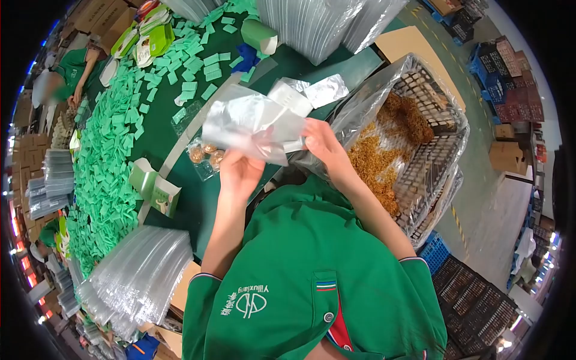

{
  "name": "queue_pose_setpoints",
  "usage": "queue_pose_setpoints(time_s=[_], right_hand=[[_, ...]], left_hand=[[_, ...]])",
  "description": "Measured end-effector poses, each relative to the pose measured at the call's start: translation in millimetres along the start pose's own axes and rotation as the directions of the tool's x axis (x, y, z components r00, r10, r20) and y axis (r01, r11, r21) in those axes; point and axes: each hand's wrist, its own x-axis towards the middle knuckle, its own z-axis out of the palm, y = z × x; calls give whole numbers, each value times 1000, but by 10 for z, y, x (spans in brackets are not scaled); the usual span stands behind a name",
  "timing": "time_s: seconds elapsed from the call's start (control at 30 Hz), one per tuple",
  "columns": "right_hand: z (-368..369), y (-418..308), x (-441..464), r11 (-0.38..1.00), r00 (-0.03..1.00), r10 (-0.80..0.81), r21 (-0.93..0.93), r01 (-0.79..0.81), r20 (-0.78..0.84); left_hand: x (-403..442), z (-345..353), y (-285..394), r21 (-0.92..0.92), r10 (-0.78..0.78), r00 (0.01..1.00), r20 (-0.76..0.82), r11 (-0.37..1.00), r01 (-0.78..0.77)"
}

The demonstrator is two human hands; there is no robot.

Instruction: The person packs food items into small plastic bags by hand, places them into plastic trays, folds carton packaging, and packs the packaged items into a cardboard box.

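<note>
A clear plastic bag (240, 123), partly blurred, is stretched between my hands above the green table. My left hand (240, 173) is closed on its lower edge, with some fingers behind the film. My right hand (324, 144) pinches the bag's right side. Just beyond the bag lie a white packet (290, 98) and a crinkled silvery wrapper (326, 90). Beside my left hand sits a small clear tray (206, 157) with several round, brownish pieces in it.
Small green packets (111, 174) are heaped on the left. Clear plastic tray stacks stand at the front left (141, 276) and back (309, 24). To my right is a plastic-lined crate (447, 150) with brown crumbly food (375, 165). A co-worker (75, 72) is at the far left.
</note>
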Motion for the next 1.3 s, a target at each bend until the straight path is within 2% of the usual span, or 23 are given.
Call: queue_pose_setpoints(time_s=[0.03, 0.1, 0.13, 0.17, 0.2, 0.27, 0.33, 0.37, 0.43, 0.5, 0.53, 0.6, 0.63, 0.73, 0.83, 0.87, 0.97, 1.0, 1.03, 1.1, 1.13, 1.23, 1.3], right_hand=[[54, -108, -22, 1000, 999, 16, 14, -17, 45], [212, -269, -60, 998, 989, 46, 38, -52, 142], [226, -219, -37, 997, 991, 74, -22, -72, 108], [251, -247, -32, 1000, 995, 17, -24, -15, 97], [279, -294, -30, 999, 995, -40, -26, 43, 86], [327, -290, -29, 987, 985, -163, 11, 163, 48], [300, -401, -69, 966, 979, -192, -159, 202, 74], [272, -471, -93, 945, 975, -204, -242, 220, 86], [218, -577, -89, 860, 936, -317, -370, 351, 151], [194, -647, -92, 792, 911, -365, -450, 411, 191], [202, -659, -113, 815, 924, -348, -435, 382, 160], [178, -588, -132, 905, 964, -252, -332, 265, 81], [177, -577, -148, 940, 979, -198, -275, 203, 45], [306, -684, -221, 987, 995, -86, 140, 78, 55], [245, -543, -233, 981, 991, -77, -171, 94, 106], [243, -541, -239, 979, 989, -124, -150, 135, 82], [171, -461, -223, 957, 989, -145, -251, 147, 28], [231, -457, -242, 931, 975, -218, -287, 224, 53], [274, -401, -261, 966, 985, -155, -198, 167, 76], [298, -304, -271, 998, 988, -53, -18, 56, 142], [284, -382, -280, 1000, 986, 18, -6, -17, 166], [233, -344, -319, 993, 989, -90, 90, 80, 116], [134, -330, -341, 998, 993, -33, 49, 28, 112]], left_hand=[[-52, 22, -4, -18, -27, 995, 91, 999, 28], [-106, 44, -50, 52, 23, 998, 52, 998, -25], [-150, 88, -58, 106, 52, 998, 35, 993, -55], [-192, 111, -55, 161, 83, 996, 18, 983, -85], [-222, 39, -48, 206, 83, 993, 83, 974, -98], [-280, -108, -6, 140, 94, 995, 45, 985, -99], [-340, -19, 55, 50, 153, 987, -55, 987, -150], [-372, 44, 140, 80, 146, 987, -67, 987, -140], [-409, 324, 331, 122, 110, 966, -232, 989, -84], [-483, 278, 462, 384, 131, 987, -90, 919, -87], [-468, 254, 543, 539, 125, 992, -28, 837, -90], [-514, 488, 402, 578, 272, 962, 3, 785, -224], [-500, 503, 358, 564, 296, 955, -22, 792, -233], [-442, 479, 262, 519, 357, 929, -99, 815, -258], [-384, 532, 137, 631, 410, 904, -123, 735, -247], [-358, 498, 91, 735, 557, 830, -9, 567, -373], [-464, 504, 105, 897, 584, 722, 371, -24, -441], [-502, 593, 70, 873, 436, 819, 373, 134, -469], [-509, 612, -7, 844, 267, 890, 370, 303, -442], [-513, 583, -224, 789, 142, 964, 223, 555, -264], [-533, 577, -206, 808, 105, 976, 189, 548, -215], [-448, 485, -191, 625, 153, 934, 323, 707, -331], [-433, 507, -241, 600, 184, 958, 219, 749, -281]])
